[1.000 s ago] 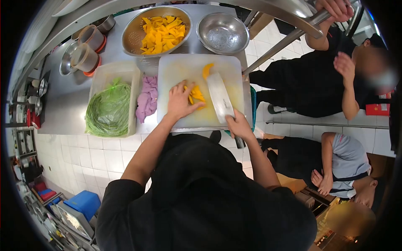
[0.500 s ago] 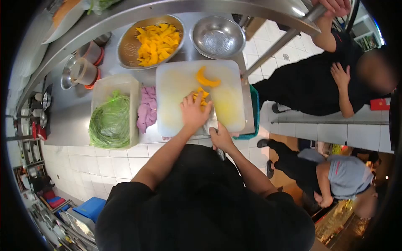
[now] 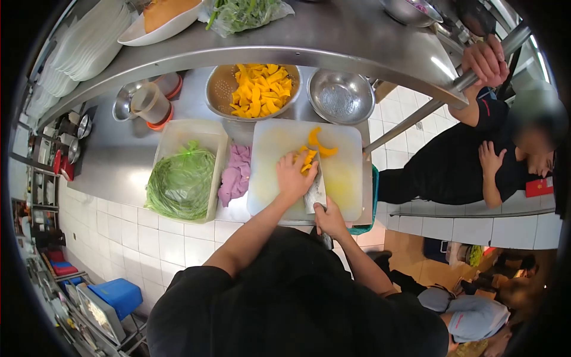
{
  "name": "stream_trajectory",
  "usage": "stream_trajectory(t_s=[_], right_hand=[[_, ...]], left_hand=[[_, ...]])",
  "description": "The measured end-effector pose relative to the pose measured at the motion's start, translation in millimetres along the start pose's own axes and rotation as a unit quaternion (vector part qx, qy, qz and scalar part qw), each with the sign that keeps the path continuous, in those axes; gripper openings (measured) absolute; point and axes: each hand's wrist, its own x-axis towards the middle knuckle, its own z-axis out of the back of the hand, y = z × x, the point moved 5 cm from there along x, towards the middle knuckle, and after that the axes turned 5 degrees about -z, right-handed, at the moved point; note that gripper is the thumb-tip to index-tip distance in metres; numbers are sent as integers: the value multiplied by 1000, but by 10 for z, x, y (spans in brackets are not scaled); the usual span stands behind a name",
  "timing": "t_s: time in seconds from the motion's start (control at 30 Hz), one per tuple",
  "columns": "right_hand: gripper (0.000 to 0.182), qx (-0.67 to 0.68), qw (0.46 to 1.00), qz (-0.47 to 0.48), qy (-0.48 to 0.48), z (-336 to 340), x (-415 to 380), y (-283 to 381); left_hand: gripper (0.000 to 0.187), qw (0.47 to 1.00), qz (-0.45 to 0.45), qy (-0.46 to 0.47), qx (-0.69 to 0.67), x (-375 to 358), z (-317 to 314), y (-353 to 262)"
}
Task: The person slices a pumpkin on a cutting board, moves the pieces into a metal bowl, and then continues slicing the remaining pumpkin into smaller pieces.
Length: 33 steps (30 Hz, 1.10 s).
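Observation:
My left hand presses its bent fingers down on small cut pumpkin pieces, steadying them on the white cutting board. My right hand is closed around the handle of a wide-bladed kitchen knife. The blade stands right beside the left fingers, against the right side of the pieces. Just beyond them lies a curved pumpkin slice, uncut. Yellow juice stains the right part of the board.
Behind the board stand a colander of pumpkin pieces and a steel bowl. To the left lie a purple cloth and a plastic tub with bagged greens. A steel shelf overhangs the back. A person stands at right, gripping a pole.
The view has shifted, showing more of the shelf above. The knife blade now stands closer to the far end of the pieces. Both hands keep their holds; the lower-right person has moved lower in view.

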Motion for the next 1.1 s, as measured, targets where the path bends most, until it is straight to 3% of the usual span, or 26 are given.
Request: stream_trajectory(t_s=[0.03, 0.1, 0.23, 0.3, 0.33, 0.4, 0.43, 0.47, 0.5, 0.53, 0.6, 0.67, 0.77, 0.9, 0.97, 1.0, 1.07, 1.1], right_hand=[[33, 0, 1000, 0, 1, -22, 1, 87], [29, -39, 989, 142, -8, -100, 95, 501], [31, -103, 983, 153, 17, -378, 482, 1455], [30, -97, 987, 129, 26, -350, 608, 1679], [30, -94, 989, 104, 46, -362, 631, 1716], [30, -94, 988, 124, 2, -186, 448, 1613], [31, -102, 984, 139, -37, -31, 309, 1481], [31, -146, 962, 212, -92, 156, 276, 1224], [32, -191, 930, 281, -144, 329, 195, 944], [32, -177, 934, 266, -161, 461, 20, 767], [32, -167, 936, 251, -181, 702, -261, 450], [31, -343, 917, 66, -194, 910, -327, -15], [29, -353, 913, 31, -201, 974, -531, -205], [29, -323, 918, 62, -222, 912, -606, -264], [30, -346, 917, 49, -191, 880, -567, -236], [30, -361, 916, 41, -172, 868, -545, -217], [29, -361, 916, 42, -167, 752, -535, -140], [29, -391, 909, 33, -142, 670, -551, -24]], left_hand=[[48, 1000, 0, 0, 1, 110, 102, -28], [48, 997, -23, -78, -12, 489, 384, -7], [51, 990, -27, -135, 5, 1422, 803, 426], [54, 994, 20, -99, -30, 1849, 728, 1000], [54, 995, 13, -96, -31, 1913, 793, 1019], [51, 968, 113, 29, 224, 1971, 807, 1160], [45, 945, -21, -70, 318, 1912, 803, 1071], [45, 947, -19, -66, 315, 1866, 743, 998], [44, 991, -26, -19, 130, 1806, 608, 844], [43, 997, -31, 27, -61, 1721, 440, 668], [43, 966, -5, 257, -37, 1459, -58, 335], [39, 974, 32, 222, -26, 1202, -543, 300], [34, 970, 93, 224, 29, 1003, -908, 400], [33, 954, 110, 273, -48, 933, -546, 445], [32, 970, -1, 188, -155, 710, -257, 385], [32, 969, 2, 194, -153, 558, -145, 363], [29, 970, -88, 168, -152, 235, 141, 206], [29, 970, -80, 173, -153, 120, 191, 182]])
